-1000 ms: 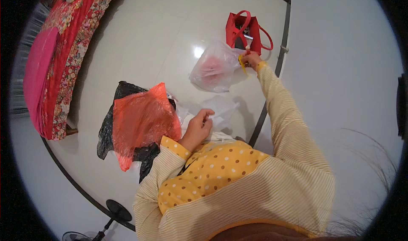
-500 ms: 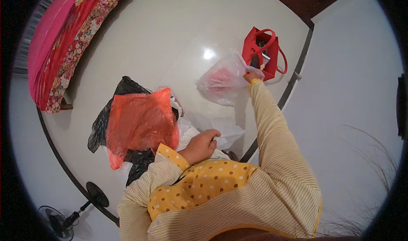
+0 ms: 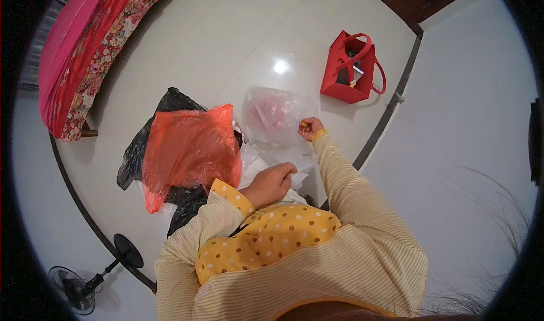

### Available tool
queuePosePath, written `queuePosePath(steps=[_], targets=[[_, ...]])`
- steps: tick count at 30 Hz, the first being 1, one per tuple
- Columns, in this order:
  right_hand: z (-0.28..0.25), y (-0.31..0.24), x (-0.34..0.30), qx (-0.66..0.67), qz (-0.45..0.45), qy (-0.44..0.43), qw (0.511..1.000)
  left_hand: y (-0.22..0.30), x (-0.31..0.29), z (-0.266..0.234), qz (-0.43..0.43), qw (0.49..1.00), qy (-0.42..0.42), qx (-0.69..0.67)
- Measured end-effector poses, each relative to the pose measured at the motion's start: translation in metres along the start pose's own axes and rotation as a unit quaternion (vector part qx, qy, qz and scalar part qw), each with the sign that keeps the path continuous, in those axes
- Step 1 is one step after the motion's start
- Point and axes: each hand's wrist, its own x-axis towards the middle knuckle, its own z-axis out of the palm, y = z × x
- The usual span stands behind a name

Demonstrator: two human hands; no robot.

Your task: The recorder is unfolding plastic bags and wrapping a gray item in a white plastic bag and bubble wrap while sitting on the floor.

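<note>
My right hand [image 3: 310,128] is closed at the right edge of a see-through plastic bag [image 3: 266,110] with something pinkish showing through it. A small yellowish spot shows at its fingers, too small to name. My left hand [image 3: 271,184] rests with curled fingers in front of my body, beside white plastic [image 3: 292,159]; whatever its fingers hold is hidden. To its left, a flat orange-red plastic bag [image 3: 190,148] lies over a crumpled black plastic bag [image 3: 133,165].
An upright red handbag [image 3: 334,74] with small items inside stands on the pale floor [image 3: 226,43] near the right wall. A floral-covered piece of furniture [image 3: 105,66] with a pink cushion-like thing [image 3: 68,54] is at the upper left. A black fan [image 3: 79,290] stands at the lower left.
My right hand has drawn back from beside the red handbag, toward my body and to the left. The see-through bag has shifted left with it. My left hand stays nearly in place.
</note>
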Motion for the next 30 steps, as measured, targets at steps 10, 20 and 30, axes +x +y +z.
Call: queuePosePath(steps=[10, 20, 30], targets=[[-0.007, 0.025, 0.091, -0.088, 0.007, -0.102, 0.991, 0.000, 0.004, 0.001, 0.030, 0.999, -0.008, -0.045], [0.081, 0.022, 0.012, -0.157, -0.168, 0.006, 0.973, -0.014, -0.002, 0.007, 0.044, 0.998, 0.033, -0.037], [0.005, -0.132, -0.002, -0.584, -0.508, 0.038, 0.632, 0.002, -0.017, -0.001, 0.123, 0.991, 0.059, -0.012]])
